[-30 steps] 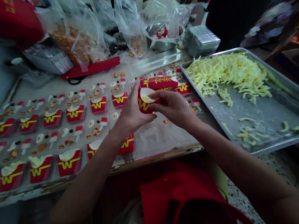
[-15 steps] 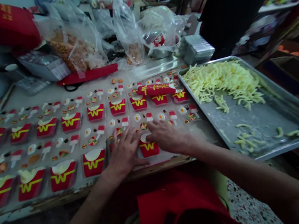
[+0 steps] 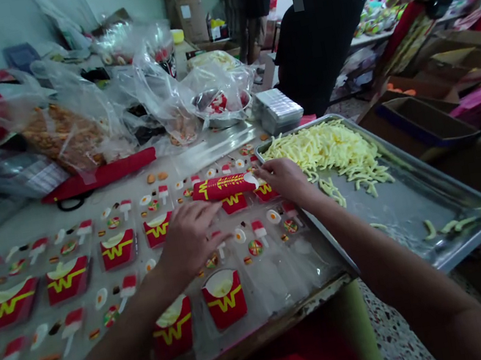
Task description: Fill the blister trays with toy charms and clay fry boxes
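Observation:
My left hand (image 3: 188, 239) hovers palm down over the clear plastic trays, fingers spread, its tips close to a red stack of nested fry cartons (image 3: 223, 187) lying on its side. My right hand (image 3: 282, 177) touches the stack's right end, beside the metal tray's rim (image 3: 468, 233). A red fry carton with a yellow W (image 3: 224, 297) sits in a tray pocket near the table's front edge. Another similar carton (image 3: 173, 327) lies just left of it.
Rows of red W cartons (image 3: 68, 280) and small candy pieces fill the plastic trays to the left. Yellow fry-shaped sweets (image 3: 328, 149) are piled in the metal tray. Plastic bags (image 3: 69, 132) crowd the back. A person in black (image 3: 317, 36) stands beyond the table.
The carton held in both hands a second ago now sits in a front tray pocket. Both hands have moved from there up to the stack of cartons. The view has swung rightward.

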